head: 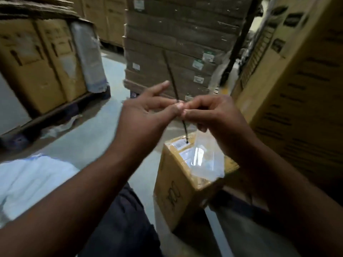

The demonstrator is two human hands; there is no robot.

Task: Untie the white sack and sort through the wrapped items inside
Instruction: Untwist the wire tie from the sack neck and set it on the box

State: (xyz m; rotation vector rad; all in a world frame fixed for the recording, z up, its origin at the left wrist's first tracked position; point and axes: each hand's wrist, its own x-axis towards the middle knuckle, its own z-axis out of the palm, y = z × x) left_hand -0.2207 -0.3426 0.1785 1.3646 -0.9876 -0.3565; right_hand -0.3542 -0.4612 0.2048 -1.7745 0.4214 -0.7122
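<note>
Pinching noted: black tie (169,71) nipped by left hand (146,115) and right hand (209,114) | risk: clear bag (204,156) dropped if grip is loosened.

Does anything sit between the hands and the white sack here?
Nothing visible blocks the way to the sack, which lies low on the left. But both hands are busy: left hand and right hand pinch a black tie, and a clear bag hangs under the right.
</note>
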